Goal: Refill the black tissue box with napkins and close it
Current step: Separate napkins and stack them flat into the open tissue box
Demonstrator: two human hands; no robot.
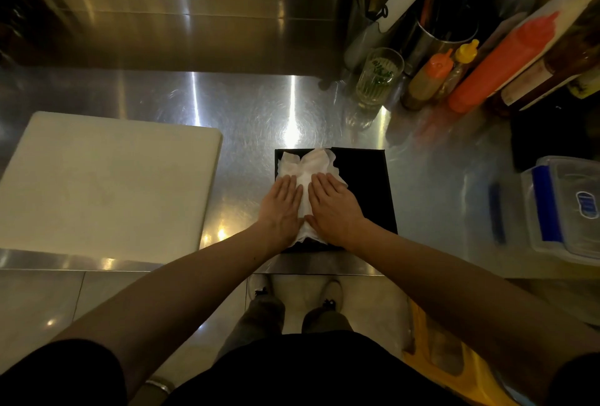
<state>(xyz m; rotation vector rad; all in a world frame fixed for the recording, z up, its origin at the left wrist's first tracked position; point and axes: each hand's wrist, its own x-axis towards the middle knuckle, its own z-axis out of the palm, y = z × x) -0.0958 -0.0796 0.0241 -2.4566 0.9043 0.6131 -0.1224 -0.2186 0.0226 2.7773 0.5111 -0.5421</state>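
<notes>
Head view: the flat, square black tissue box (363,184) lies on the brushed steel desk (246,113). A ruffled stack of white paper napkins (305,168) covers the box's left half, with its far end crumpled and lifting. The left hand (284,204) and right hand (334,207) lie side by side on the stack, fingers straight and flat, pressing down and gripping nothing. Left of the box is a white rectangular plastic cutting board (104,184).

The step in hand looks like flattening the napkins into the box (I cannot tell whether its bare right half is a lid). It should go best with even pressure worked outward from the near end, and with the ruffled far edges tucked inside the rim so nothing catches on closing.
</notes>
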